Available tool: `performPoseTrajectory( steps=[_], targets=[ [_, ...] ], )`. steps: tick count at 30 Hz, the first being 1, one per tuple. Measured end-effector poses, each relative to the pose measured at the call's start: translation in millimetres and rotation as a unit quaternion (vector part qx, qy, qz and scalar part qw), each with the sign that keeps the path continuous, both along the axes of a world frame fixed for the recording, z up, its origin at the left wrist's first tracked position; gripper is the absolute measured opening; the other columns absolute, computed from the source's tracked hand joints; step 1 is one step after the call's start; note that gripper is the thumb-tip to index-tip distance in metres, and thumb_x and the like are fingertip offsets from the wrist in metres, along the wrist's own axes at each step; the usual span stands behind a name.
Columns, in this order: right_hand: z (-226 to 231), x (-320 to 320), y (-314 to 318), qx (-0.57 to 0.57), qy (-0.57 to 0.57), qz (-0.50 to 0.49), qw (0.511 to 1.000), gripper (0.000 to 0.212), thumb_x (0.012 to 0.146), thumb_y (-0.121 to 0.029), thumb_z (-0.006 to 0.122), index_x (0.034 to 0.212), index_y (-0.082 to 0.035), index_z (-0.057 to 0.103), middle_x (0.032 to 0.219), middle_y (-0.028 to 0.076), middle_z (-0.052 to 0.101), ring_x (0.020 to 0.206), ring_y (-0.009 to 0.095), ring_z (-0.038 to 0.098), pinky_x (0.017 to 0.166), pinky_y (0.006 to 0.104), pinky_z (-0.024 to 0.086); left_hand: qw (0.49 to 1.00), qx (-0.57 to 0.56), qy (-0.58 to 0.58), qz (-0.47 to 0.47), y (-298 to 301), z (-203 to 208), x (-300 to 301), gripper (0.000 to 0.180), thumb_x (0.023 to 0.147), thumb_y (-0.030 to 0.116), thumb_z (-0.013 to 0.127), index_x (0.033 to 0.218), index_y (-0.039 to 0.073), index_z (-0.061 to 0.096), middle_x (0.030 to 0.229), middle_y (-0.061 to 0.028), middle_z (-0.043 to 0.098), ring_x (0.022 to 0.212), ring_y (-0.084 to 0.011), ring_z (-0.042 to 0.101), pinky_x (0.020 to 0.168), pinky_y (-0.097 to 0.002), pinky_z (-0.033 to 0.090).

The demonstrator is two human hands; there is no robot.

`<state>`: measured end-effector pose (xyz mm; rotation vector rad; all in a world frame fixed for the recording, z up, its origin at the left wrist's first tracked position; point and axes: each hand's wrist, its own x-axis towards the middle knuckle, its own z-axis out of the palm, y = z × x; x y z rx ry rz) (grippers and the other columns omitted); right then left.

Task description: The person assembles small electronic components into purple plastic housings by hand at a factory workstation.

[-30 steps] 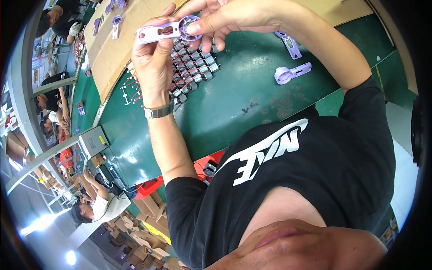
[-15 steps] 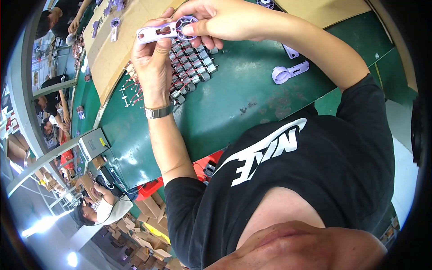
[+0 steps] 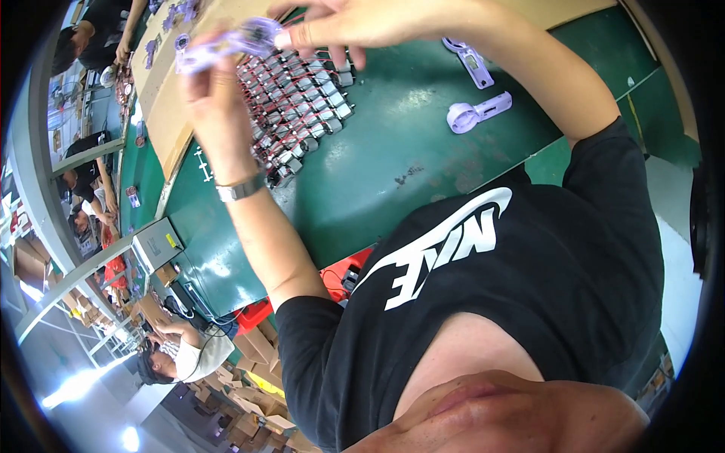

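Note:
My left hand (image 3: pixel 219 113), with a metal watch at the wrist, is closed around the handle of a light purple handheld-fan shell (image 3: pixel 215 53). The shell is smeared by motion, and its round ring end points right. Beside that ring is my right hand (image 3: pixel 340 26), its fingers stretched out and apart. The right thumb tip is at the ring's edge; whether it touches cannot be made out. Below both hands lies a dense block of small silver motors (image 3: pixel 302 113) with red wires, partly covered by my left hand.
Two more purple fan shells, one nearer (image 3: pixel 479 113) and one farther (image 3: pixel 472 64), lie on the green table (image 3: pixel 362 189) under my right forearm. Cardboard (image 3: pixel 166 98) with purple parts spreads at the far left. A grey-white box (image 3: pixel 157 243) stands at the left edge. Other people work beyond.
My left hand has shifted left with the fan shell, uncovering more motors. My right hand's thumb has drawn out of the ring's middle to its edge, and its fingers have spread.

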<state>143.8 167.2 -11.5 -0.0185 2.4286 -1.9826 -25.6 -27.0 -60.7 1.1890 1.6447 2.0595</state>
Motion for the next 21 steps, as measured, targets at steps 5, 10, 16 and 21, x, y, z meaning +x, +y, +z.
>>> performPoseTrajectory(
  steps=[5, 10, 16, 21],
  targets=[
    [-43, 32, 20, 0.251, 0.071, 0.114, 0.959, 0.035, 0.091, -0.020, 0.071, 0.122, -0.006, 0.061, 0.107, 0.015, 0.064, 0.099, 0.030, 0.064, 0.087, 0.0369, 0.053, 0.686, -0.407, 0.392, 0.459, -31, 26, -80, 0.105, 0.079, 0.040, 0.089, 0.151, -0.011, 0.033, 0.145, -0.0357, 0.046, 0.136, -0.0409, 0.047, 0.109, -0.0446, 0.045],
    [-58, 108, 2, 0.475, -0.081, 0.119, 0.868, 0.033, 0.078, -0.009, 0.078, 0.105, -0.002, 0.061, 0.094, 0.013, 0.064, 0.095, 0.033, 0.063, 0.090, 0.0455, 0.052, 0.884, -0.364, 0.209, 0.205, -19, 29, -32, 0.083, 0.088, 0.036, 0.082, 0.151, -0.002, 0.044, 0.135, -0.0228, 0.061, 0.121, -0.0305, 0.063, 0.099, -0.0407, 0.053],
    [-26, 45, 7, -0.266, -0.121, -0.127, 0.948, 0.041, 0.106, -0.032, 0.057, 0.120, 0.007, 0.058, 0.100, 0.021, 0.069, 0.089, 0.028, 0.072, 0.072, 0.0348, 0.060, 0.958, -0.211, 0.172, -0.092, -1, 13, 46, 0.079, 0.081, 0.005, 0.085, 0.152, 0.012, 0.051, 0.146, -0.0119, 0.059, 0.133, -0.0200, 0.056, 0.104, -0.0354, 0.051],
    [-74, -12, -21, -0.416, 0.011, -0.084, 0.905, 0.043, 0.105, -0.038, 0.058, 0.113, 0.005, 0.062, 0.090, 0.016, 0.072, 0.080, 0.021, 0.070, 0.067, 0.0310, 0.057, 0.987, -0.115, 0.079, -0.084, 15, 5, 55, 0.067, 0.092, 0.005, 0.074, 0.152, -0.001, 0.042, 0.152, -0.0192, 0.051, 0.133, -0.0264, 0.056, 0.111, -0.0391, 0.048]
  ],
)
